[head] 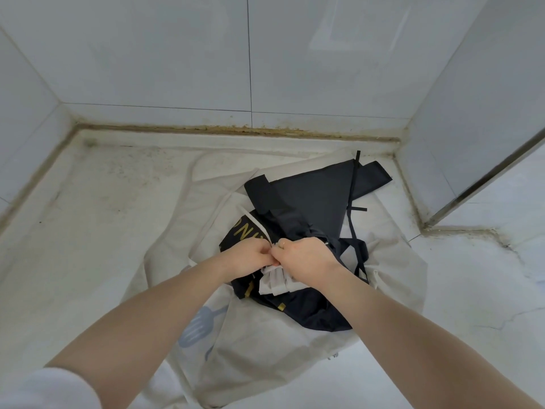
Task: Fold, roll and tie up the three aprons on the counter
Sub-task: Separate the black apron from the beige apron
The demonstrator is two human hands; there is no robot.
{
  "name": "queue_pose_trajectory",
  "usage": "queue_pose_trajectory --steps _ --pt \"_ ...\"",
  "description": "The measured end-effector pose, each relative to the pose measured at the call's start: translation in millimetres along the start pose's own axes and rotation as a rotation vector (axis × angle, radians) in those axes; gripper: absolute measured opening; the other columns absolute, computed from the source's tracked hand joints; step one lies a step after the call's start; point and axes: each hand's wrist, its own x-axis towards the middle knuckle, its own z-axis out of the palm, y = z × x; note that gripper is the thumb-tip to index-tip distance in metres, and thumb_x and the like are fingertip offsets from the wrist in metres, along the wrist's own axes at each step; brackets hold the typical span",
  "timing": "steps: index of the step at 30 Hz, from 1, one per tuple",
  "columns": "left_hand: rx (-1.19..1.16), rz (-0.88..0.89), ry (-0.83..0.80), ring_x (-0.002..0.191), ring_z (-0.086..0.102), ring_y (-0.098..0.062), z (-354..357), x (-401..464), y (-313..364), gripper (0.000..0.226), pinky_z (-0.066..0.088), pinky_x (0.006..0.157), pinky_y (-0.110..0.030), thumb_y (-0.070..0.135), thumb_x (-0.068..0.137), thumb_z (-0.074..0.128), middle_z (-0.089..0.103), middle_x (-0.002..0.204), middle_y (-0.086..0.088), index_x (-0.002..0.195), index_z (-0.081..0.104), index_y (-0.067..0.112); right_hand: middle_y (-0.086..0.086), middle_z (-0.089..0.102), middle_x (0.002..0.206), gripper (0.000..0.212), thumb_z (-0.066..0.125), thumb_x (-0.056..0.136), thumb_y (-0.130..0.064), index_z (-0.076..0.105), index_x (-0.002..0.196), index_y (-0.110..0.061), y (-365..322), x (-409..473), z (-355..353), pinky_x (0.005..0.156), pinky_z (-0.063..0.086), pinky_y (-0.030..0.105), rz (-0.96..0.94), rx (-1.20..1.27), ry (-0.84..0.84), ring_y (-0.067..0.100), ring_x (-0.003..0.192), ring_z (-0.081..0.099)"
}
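One pale bundle is being tied: left hand and right hand fingers pinch its strap. Judged unfinished: black apron at 12 o'clock and cream apron lie loose on the tabletop.

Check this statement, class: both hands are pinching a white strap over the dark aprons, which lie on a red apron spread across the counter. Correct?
Not quite. The head view shows the left hand and right hand pinching the white strap over the dark aprons, but the spread apron beneath is cream, not red.
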Motion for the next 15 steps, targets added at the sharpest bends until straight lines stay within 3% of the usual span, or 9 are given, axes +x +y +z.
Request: queue_pose_trajectory --steps 2,3,5,7,9,12,15 --pt "0.153 0.089 0.024 0.081 0.054 -0.022 -1 0 2 0.028 0.047 0.080 -0.038 0.026 0.088 0.057 0.058 0.090 -0.015 0.091 0.060 -0.002 0.007 0.051 0.109 0.034 0.048 0.090 -0.007 0.050 0.124 -0.011 4 1 -1 0.052 0.030 0.031 -0.039 0.006 0.018 0.026 0.078 0.060" --pt "0.228 0.136 0.028 0.083 0.055 -0.024 -1 -1 4 0.027 0.046 0.081 -0.038 0.025 0.088 0.057 0.058 0.094 -0.015 0.092 0.061 -0.002 0.004 0.052 0.098 0.024 0.047 0.090 -0.010 0.058 0.112 -0.014 6 -1 -3 0.053 0.030 0.030 -0.035 0.108 0.039 0.021 0.072 0.056" --pt "0.335 0.220 0.048 0.084 0.053 -0.023 -2 -3 9 0.021 0.044 0.077 -0.035 0.020 0.090 0.055 0.055 0.094 -0.012 0.089 0.059 -0.001 -0.004 0.051 0.071 0.018 0.049 0.087 -0.010 0.062 0.076 -0.016 12 -2 -1 0.053 0.032 0.023 0.077 0.608 0.076 0.007 0.056 0.046" --pt "0.381 0.283 0.086 0.083 0.052 -0.023 0 -3 12 0.017 0.042 0.074 -0.032 0.017 0.091 0.053 0.052 0.094 -0.010 0.091 0.056 0.000 -0.003 0.050 0.058 0.020 0.053 0.082 -0.004 0.061 0.064 -0.010 15 -2 0 0.051 0.034 0.017 0.299 1.286 0.067 0.004 0.048 0.044" --pt "0.338 0.296 0.130 0.080 0.055 -0.018 4 -4 14 0.014 0.043 0.069 -0.028 0.018 0.092 0.054 0.055 0.094 -0.004 0.100 0.051 0.006 -0.001 0.042 0.054 0.025 0.054 0.082 -0.001 0.055 0.058 -0.010 19 -3 4 0.046 0.030 0.019 0.464 1.662 -0.044 0.008 0.044 0.037" --pt "0.170 0.298 0.204 0.068 0.052 -0.009 10 -6 13 0.014 0.043 0.061 -0.024 0.018 0.091 0.057 0.055 0.084 0.005 0.095 0.044 0.020 -0.004 0.033 0.053 0.042 0.049 0.086 -0.009 0.052 0.046 -0.021 24 -6 17 0.044 0.016 0.021 0.403 1.954 -0.129 0.008 0.044 0.021" --pt "0.122 0.344 0.287 0.074 0.049 -0.004 17 -10 11 0.017 0.041 0.069 -0.019 0.007 0.088 0.058 0.048 0.085 0.011 0.084 0.048 0.020 -0.007 0.036 0.053 0.043 0.047 0.088 -0.012 0.055 0.047 -0.021 28 -6 22 0.042 0.016 0.020 0.377 2.053 -0.143 0.007 0.044 0.021"
